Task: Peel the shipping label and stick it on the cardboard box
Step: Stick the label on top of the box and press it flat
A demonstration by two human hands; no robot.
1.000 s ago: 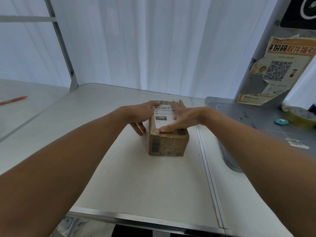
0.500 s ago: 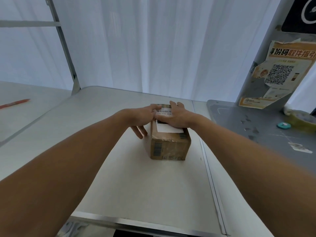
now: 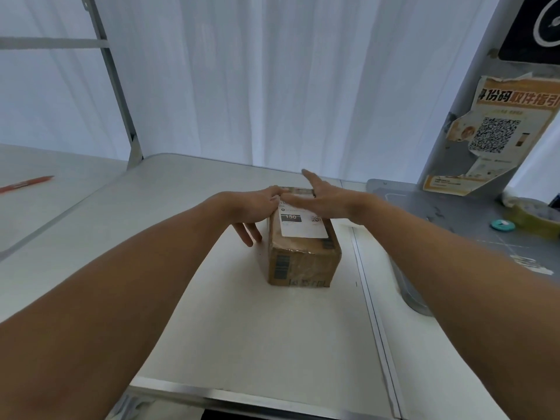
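A small brown cardboard box (image 3: pixel 303 262) stands in the middle of the white table (image 3: pixel 242 328). A white shipping label (image 3: pixel 303 227) with a black "150" bar lies flat on its top. My left hand (image 3: pixel 251 207) rests against the box's far left edge, thumb on the top, fingers hanging down the left side. My right hand (image 3: pixel 321 197) is flat and spread over the far end of the label, fingers pointing left and away. Its far part hides the label's upper edge.
A grey mat (image 3: pixel 454 219) lies to the right with a yellow-green tape roll (image 3: pixel 533 213) and a small teal disc (image 3: pixel 502 224). A grey post (image 3: pixel 472 86) carries a QR-code poster (image 3: pixel 497 134). A red pen (image 3: pixel 24 184) lies far left. White curtains hang behind.
My right hand slid from the label's near part to its far end and spread out, uncovering the "150" area. My left hand stayed at the box's left side.
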